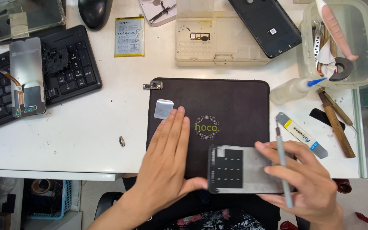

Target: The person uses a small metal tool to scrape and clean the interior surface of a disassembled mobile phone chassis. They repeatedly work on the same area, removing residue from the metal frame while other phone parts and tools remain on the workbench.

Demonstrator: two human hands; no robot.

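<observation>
My left hand lies flat, fingers together, on the dark work mat, its fingertips just below a small silver metal plate; the thumb touches the left edge of an opened phone frame. My right hand holds that phone frame from the right at the mat's near edge, with a thin grey screwdriver gripped between its fingers. The frame shows a black panel and bare metal inside.
A black keyboard with a phone screen on it is at the left. A battery, beige parts tray, black back cover, clear tool tub, squeeze bottle, pry tool, hammer, small camera module.
</observation>
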